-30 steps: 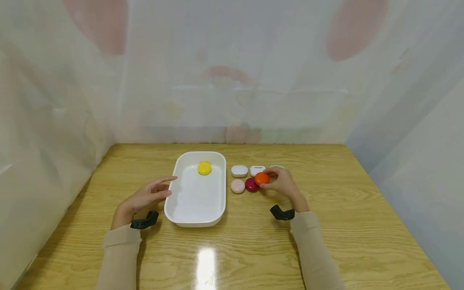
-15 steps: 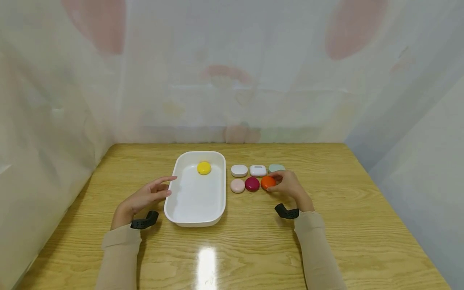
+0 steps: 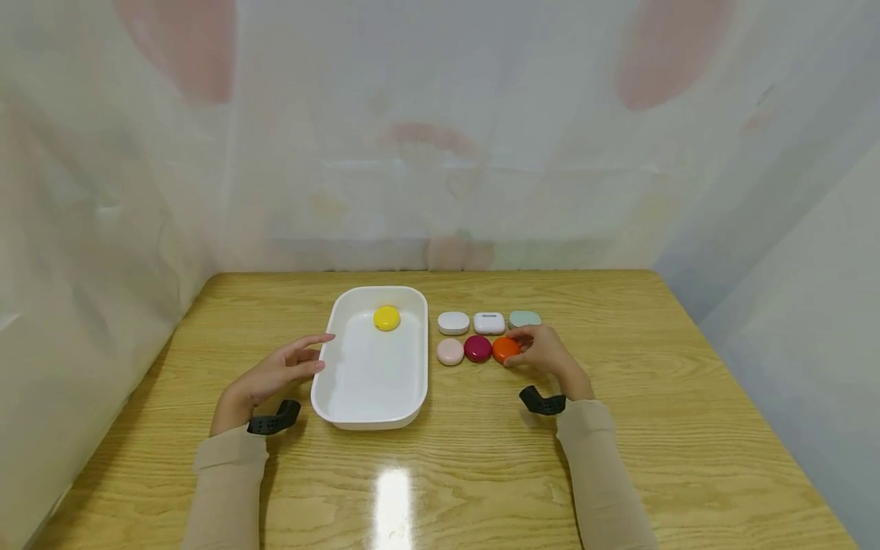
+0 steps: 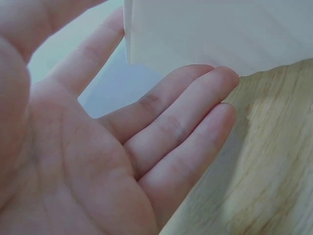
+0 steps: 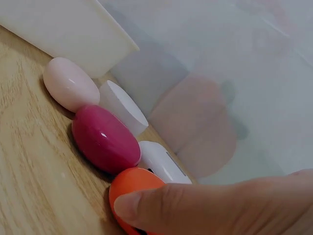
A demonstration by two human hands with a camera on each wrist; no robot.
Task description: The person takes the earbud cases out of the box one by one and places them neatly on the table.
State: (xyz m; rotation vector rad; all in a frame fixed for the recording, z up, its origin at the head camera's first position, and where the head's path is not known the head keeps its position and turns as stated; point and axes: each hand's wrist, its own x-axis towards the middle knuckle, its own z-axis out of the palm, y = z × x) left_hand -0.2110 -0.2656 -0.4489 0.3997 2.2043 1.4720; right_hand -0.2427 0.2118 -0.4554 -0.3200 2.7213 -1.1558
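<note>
My right hand (image 3: 546, 354) pinches a glossy orange round case (image 3: 506, 350), which looks like an earbud case. In the right wrist view the thumb lies on the orange case (image 5: 132, 183), low at the wood; the other fingers are hidden. Left of it sit a crimson round case (image 3: 477, 349) and a pale pink one (image 3: 450, 352). Behind them are a white oval case (image 3: 454, 323), a white case with a grey strip (image 3: 489, 323) and a mint case (image 3: 525, 319). My left hand (image 3: 275, 372) has its fingers extended at the white tray's (image 3: 371, 422) left wall.
A yellow round case (image 3: 386, 318) lies inside the tray, near its far end. The wooden table (image 3: 474, 473) ends at a pale printed curtain (image 3: 440, 198) at the back, with sheets on both sides.
The orange case has moved right from over the crimson one and down to the table, then slightly left beside it. My right hand moved with it. My left hand stays in place.
</note>
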